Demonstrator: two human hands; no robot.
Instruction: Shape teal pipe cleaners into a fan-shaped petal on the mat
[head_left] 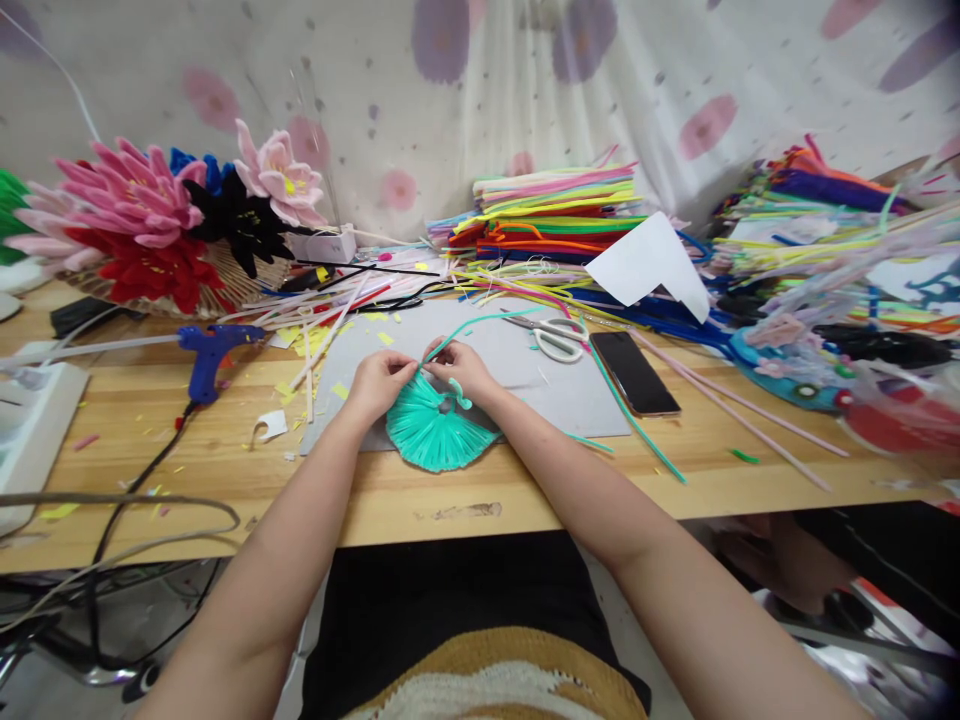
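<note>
A round, fan-shaped piece of turquoise pipe cleaners (439,435) lies at the near edge of a grey mat (352,345), with a small curl standing up near its centre. My left hand (382,382) pinches its upper left rim with thumb and forefinger. Close beside it, my right hand (461,368) has its fingers closed around a turquoise pipe cleaner (480,321), whose free length arcs up and right over the mat. The exact grip point between the fingertips is partly hidden. Scissors (559,340) rest on the mat to the right of my hands.
A phone (634,373) lies right of the mat. On the left are a blue glue gun (206,360), its cord and a white power strip (37,430). Pipe-cleaner flowers (135,200) stand at the back left; bundles of pipe cleaners (555,215) lie behind. Yellow scraps are scattered about.
</note>
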